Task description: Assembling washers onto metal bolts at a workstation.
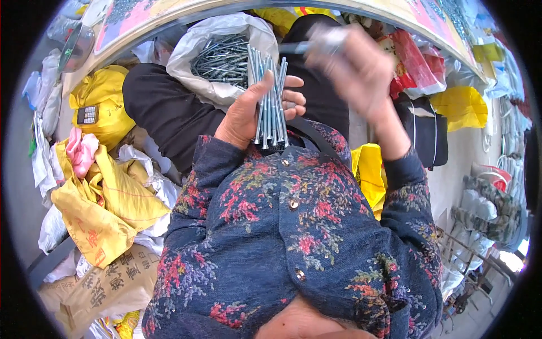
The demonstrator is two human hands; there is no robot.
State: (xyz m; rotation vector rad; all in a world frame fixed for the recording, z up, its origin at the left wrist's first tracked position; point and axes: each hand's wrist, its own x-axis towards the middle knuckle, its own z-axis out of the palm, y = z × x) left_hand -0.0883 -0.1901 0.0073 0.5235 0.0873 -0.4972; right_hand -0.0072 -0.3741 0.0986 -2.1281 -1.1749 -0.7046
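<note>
My left hand point(247, 114) is closed around a bundle of long silver screws point(271, 110). Their flared heads point down toward my chest and their shanks fan upward. The thumb lies across the front, with fingertips showing at the right side. To the right and higher, my right hand point(361, 70) is smeared by motion. Its fingers seem curled around something silvery, and a thin grey streak sticks out to the left; I cannot make out what it is. Between my knees sits a white sack point(180, 53), its mouth rolled wide, holding many loose screws point(217, 62).
A tabletop edge point(158, 25) curves along the far side. At left lie yellow bags point(121, 195), a keypad phone point(87, 115) and a pink cloth point(82, 147). On the right are a red bag point(407, 56), a black bag point(426, 133) and a metal rack point(468, 260).
</note>
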